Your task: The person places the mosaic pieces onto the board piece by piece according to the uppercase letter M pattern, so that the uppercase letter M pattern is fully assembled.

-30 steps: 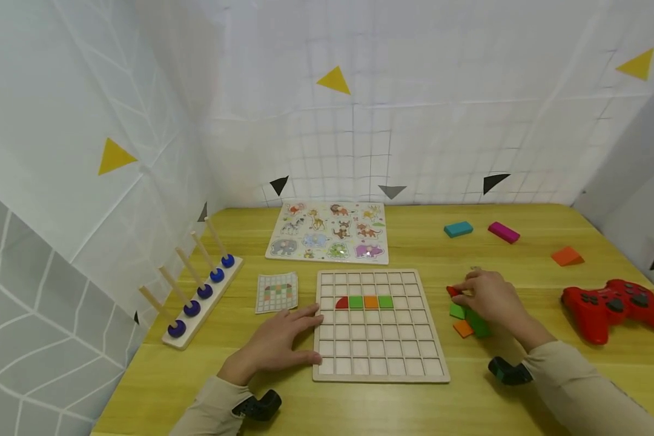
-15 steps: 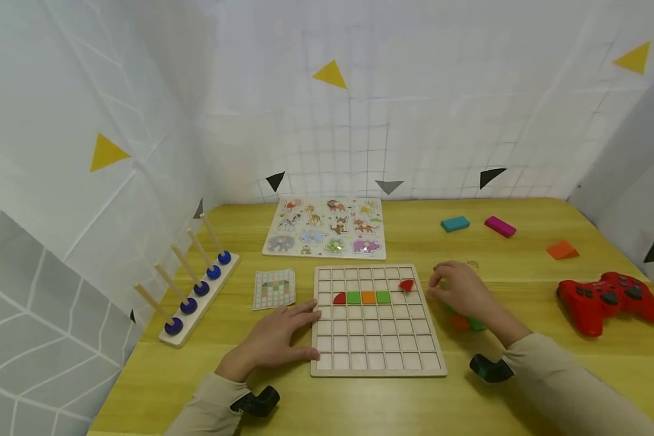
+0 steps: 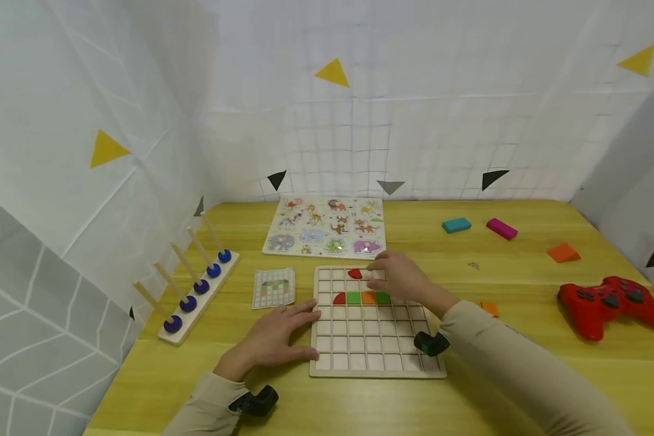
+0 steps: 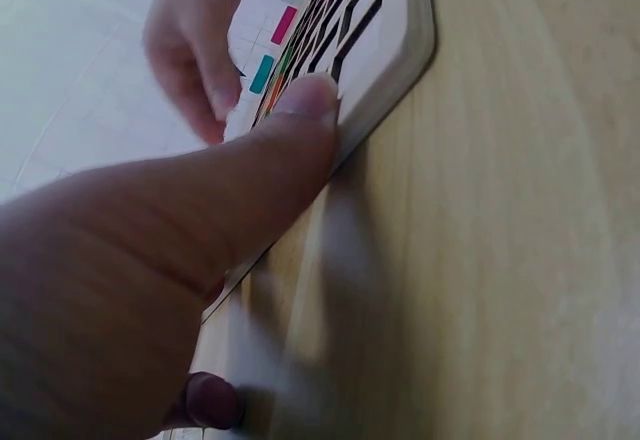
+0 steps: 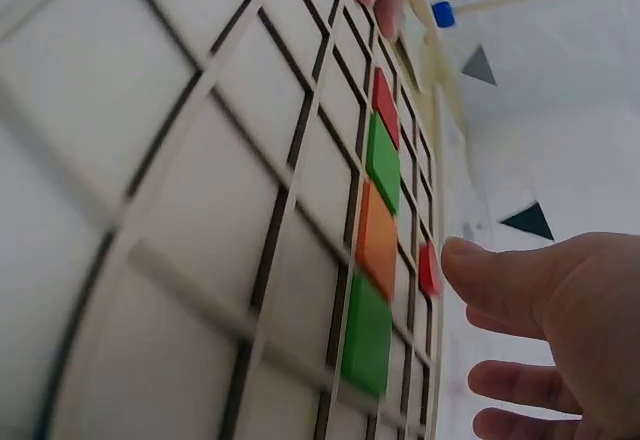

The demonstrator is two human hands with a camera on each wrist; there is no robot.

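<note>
The red quarter-round tile [image 3: 355, 274] lies on the wooden grid board [image 3: 376, 363], in the back row just above the row of red, green, orange and green tiles [image 3: 362, 298]. The right hand [image 3: 406, 280] hovers beside it, fingers relaxed, holding nothing. The left hand [image 3: 275, 340] rests flat against the board's left edge, thumb touching the rim.
</note>
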